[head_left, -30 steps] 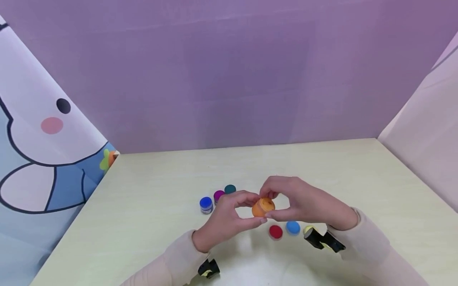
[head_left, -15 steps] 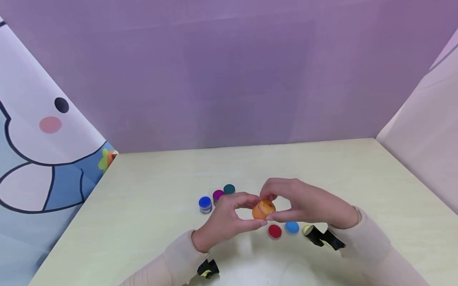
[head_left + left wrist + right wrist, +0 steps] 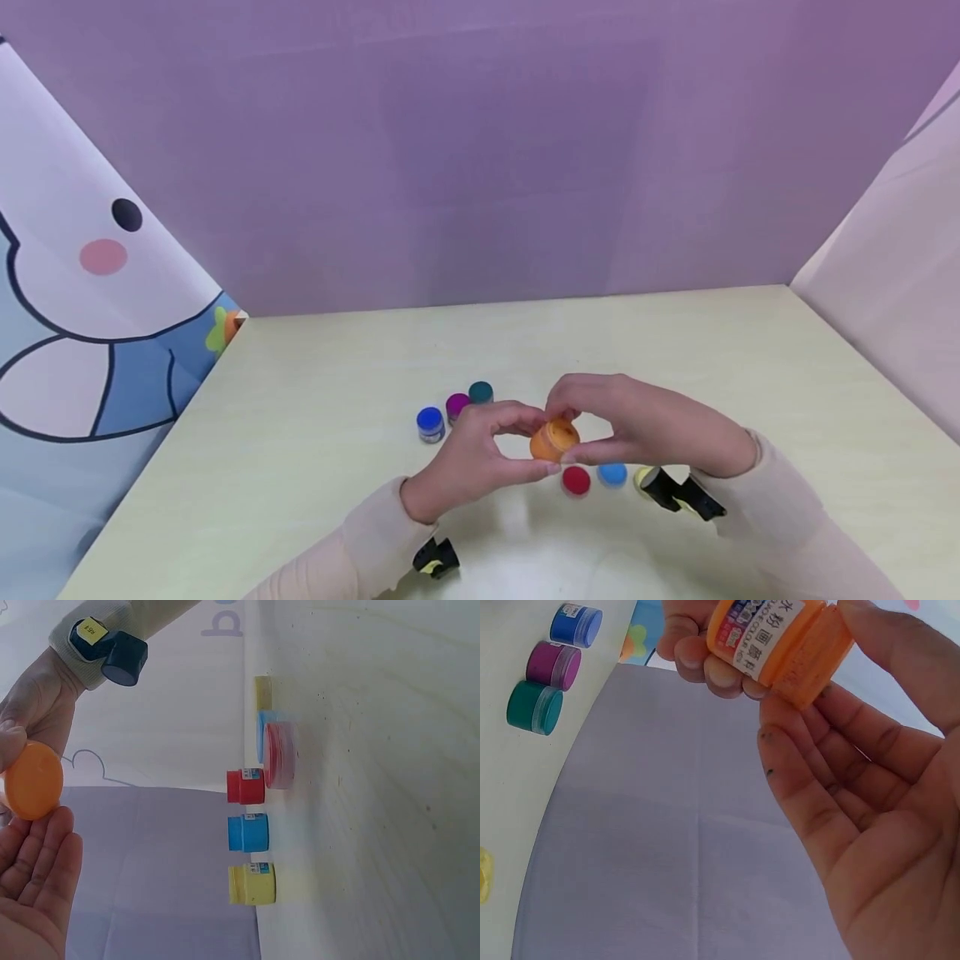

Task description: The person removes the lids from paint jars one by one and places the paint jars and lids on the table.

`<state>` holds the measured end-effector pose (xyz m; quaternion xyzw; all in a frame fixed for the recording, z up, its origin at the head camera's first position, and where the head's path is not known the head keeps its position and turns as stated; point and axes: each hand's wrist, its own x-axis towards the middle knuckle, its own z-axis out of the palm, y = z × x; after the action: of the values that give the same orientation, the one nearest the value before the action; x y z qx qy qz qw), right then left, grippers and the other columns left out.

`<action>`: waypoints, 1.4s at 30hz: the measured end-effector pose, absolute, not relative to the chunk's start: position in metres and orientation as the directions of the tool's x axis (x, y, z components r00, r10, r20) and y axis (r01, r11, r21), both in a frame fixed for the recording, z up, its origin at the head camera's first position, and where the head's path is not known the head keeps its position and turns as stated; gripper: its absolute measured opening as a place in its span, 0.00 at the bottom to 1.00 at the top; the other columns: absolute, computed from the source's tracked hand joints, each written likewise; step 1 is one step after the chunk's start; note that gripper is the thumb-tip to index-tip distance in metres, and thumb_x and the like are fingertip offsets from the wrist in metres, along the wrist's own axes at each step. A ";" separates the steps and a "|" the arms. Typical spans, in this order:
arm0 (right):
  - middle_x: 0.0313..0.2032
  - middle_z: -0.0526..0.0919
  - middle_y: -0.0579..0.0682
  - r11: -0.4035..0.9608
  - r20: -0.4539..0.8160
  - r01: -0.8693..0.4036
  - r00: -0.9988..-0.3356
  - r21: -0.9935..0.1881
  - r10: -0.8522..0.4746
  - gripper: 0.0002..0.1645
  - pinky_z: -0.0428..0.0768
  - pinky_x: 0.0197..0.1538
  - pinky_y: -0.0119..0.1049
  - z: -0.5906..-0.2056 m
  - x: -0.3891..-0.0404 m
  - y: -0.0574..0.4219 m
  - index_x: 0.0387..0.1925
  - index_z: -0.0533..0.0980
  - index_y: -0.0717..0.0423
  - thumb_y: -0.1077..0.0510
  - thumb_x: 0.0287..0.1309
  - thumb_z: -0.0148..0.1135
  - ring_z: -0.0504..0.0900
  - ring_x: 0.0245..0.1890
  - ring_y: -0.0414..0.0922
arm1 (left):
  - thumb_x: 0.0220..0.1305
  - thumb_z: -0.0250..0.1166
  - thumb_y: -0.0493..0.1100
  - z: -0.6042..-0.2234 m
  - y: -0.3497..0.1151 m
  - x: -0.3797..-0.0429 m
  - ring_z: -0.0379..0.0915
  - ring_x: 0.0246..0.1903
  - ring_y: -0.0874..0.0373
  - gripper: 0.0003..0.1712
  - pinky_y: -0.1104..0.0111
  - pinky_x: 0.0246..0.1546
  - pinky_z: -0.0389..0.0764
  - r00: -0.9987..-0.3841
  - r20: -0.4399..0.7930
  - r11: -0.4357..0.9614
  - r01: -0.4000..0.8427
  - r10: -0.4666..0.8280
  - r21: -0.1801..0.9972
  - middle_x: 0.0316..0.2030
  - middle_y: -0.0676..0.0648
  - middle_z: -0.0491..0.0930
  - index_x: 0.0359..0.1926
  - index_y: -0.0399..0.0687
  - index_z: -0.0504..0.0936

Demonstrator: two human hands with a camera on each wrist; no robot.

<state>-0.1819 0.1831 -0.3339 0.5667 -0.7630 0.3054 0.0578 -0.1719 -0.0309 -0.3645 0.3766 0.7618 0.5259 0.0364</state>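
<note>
Both hands hold an orange paint jar point(image 3: 553, 442) tilted above the table. My left hand point(image 3: 480, 450) grips its body from the left, thumb below and fingers over the far side. From the right, my right hand point(image 3: 637, 421) pinches the ridged lid band point(image 3: 810, 664) between thumb and fingertips. The jar's printed label point(image 3: 771, 637) shows in the right wrist view, with left-hand fingers point(image 3: 721, 675) curled under it. In the left wrist view the jar's smooth round orange end point(image 3: 34, 782) faces the camera.
Blue point(image 3: 431, 424), purple point(image 3: 457, 406) and dark green point(image 3: 481, 392) jars stand left of the hands. A red lid point(image 3: 576, 481), light blue lid point(image 3: 612, 474) and yellow lid point(image 3: 642, 478) lie nearer. Red point(image 3: 246, 786), light blue point(image 3: 248, 833) and yellow point(image 3: 253, 884) jars stand beyond, necks bare.
Both hands keep the orange jar in nearly the same place. The head view has shifted a little, so the jars and lids on the table appear slightly higher.
</note>
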 end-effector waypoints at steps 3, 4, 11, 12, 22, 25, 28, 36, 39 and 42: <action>0.39 0.73 0.39 0.171 0.431 -0.900 -0.350 -0.401 -0.832 0.16 0.76 0.42 0.30 -0.334 -0.181 0.183 0.43 0.70 0.50 0.55 0.53 0.64 0.73 0.39 0.34 | 0.46 0.71 0.36 -0.365 -0.031 -0.172 0.74 0.38 0.65 0.19 0.64 0.43 0.75 -0.709 0.338 0.160 0.535 0.619 0.829 0.39 0.51 0.80 0.42 0.42 0.79; 0.39 0.73 0.39 0.168 0.433 -0.902 -0.346 -0.399 -0.832 0.16 0.76 0.42 0.30 -0.334 -0.181 0.183 0.43 0.70 0.50 0.55 0.53 0.64 0.73 0.39 0.34 | 0.46 0.71 0.36 -0.365 -0.031 -0.172 0.75 0.38 0.65 0.19 0.64 0.43 0.75 -0.707 0.338 0.158 0.536 0.621 0.829 0.39 0.51 0.80 0.42 0.41 0.79; 0.38 0.73 0.39 0.158 0.442 -0.911 -0.329 -0.381 -0.835 0.18 0.76 0.42 0.30 -0.334 -0.181 0.183 0.43 0.70 0.51 0.57 0.51 0.65 0.73 0.39 0.34 | 0.45 0.71 0.35 -0.361 -0.031 -0.172 0.75 0.37 0.64 0.18 0.63 0.42 0.76 -0.693 0.353 0.133 0.543 0.628 0.829 0.38 0.49 0.81 0.41 0.40 0.79; 0.38 0.73 0.39 0.153 0.443 -0.915 -0.321 -0.374 -0.837 0.18 0.75 0.42 0.30 -0.334 -0.181 0.183 0.43 0.69 0.51 0.57 0.51 0.65 0.73 0.39 0.34 | 0.46 0.71 0.35 -0.361 -0.031 -0.171 0.75 0.37 0.64 0.18 0.62 0.42 0.76 -0.692 0.352 0.130 0.541 0.630 0.831 0.38 0.49 0.81 0.41 0.40 0.79; 0.36 0.72 0.38 0.165 0.435 -0.923 -0.314 -0.347 -0.844 0.16 0.73 0.42 0.24 -0.334 -0.181 0.182 0.41 0.70 0.50 0.53 0.53 0.64 0.72 0.37 0.32 | 0.45 0.70 0.33 -0.361 -0.032 -0.173 0.75 0.36 0.63 0.18 0.63 0.41 0.77 -0.676 0.342 0.095 0.521 0.652 0.848 0.37 0.46 0.81 0.41 0.38 0.79; 0.36 0.72 0.38 0.174 0.421 -0.916 -0.327 -0.363 -0.846 0.15 0.73 0.42 0.24 -0.334 -0.181 0.182 0.41 0.70 0.51 0.51 0.54 0.62 0.71 0.37 0.32 | 0.46 0.70 0.33 -0.362 -0.032 -0.173 0.75 0.37 0.63 0.18 0.63 0.41 0.77 -0.685 0.315 0.100 0.493 0.657 0.864 0.38 0.47 0.80 0.42 0.39 0.79; 0.36 0.72 0.37 0.183 0.420 -0.918 -0.330 -0.352 -0.845 0.16 0.72 0.42 0.24 -0.334 -0.181 0.182 0.41 0.70 0.51 0.50 0.54 0.62 0.71 0.37 0.32 | 0.46 0.70 0.33 -0.362 -0.032 -0.174 0.75 0.37 0.62 0.18 0.62 0.42 0.76 -0.687 0.306 0.097 0.480 0.659 0.872 0.38 0.48 0.80 0.42 0.40 0.79; 0.40 0.73 0.38 0.150 0.426 -0.935 -0.284 -0.321 -0.859 0.17 0.71 0.43 0.24 -0.332 -0.181 0.186 0.45 0.70 0.49 0.52 0.54 0.62 0.71 0.41 0.33 | 0.46 0.69 0.32 -0.363 -0.032 -0.174 0.76 0.36 0.61 0.17 0.63 0.41 0.77 -0.675 0.310 0.073 0.476 0.669 0.877 0.37 0.46 0.81 0.41 0.38 0.79; 0.40 0.74 0.40 0.141 0.427 -0.925 -0.294 -0.354 -0.855 0.18 0.73 0.43 0.25 -0.331 -0.185 0.187 0.45 0.71 0.50 0.51 0.53 0.63 0.72 0.40 0.34 | 0.47 0.69 0.33 -0.362 -0.030 -0.175 0.75 0.36 0.61 0.17 0.62 0.41 0.77 -0.692 0.299 0.094 0.469 0.657 0.878 0.37 0.48 0.81 0.42 0.40 0.79; 0.40 0.75 0.40 0.144 0.417 -0.904 -0.321 -0.402 -0.850 0.17 0.74 0.43 0.27 -0.332 -0.186 0.188 0.44 0.72 0.50 0.52 0.52 0.63 0.73 0.39 0.35 | 0.47 0.69 0.34 -0.361 -0.029 -0.174 0.75 0.36 0.62 0.17 0.61 0.41 0.76 -0.718 0.276 0.127 0.452 0.639 0.883 0.37 0.50 0.81 0.42 0.41 0.79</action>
<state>-0.1860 0.1875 -0.3317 0.5808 -0.7551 0.3008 0.0448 -0.1745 -0.0286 -0.3613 0.3659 0.7459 0.5500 0.0850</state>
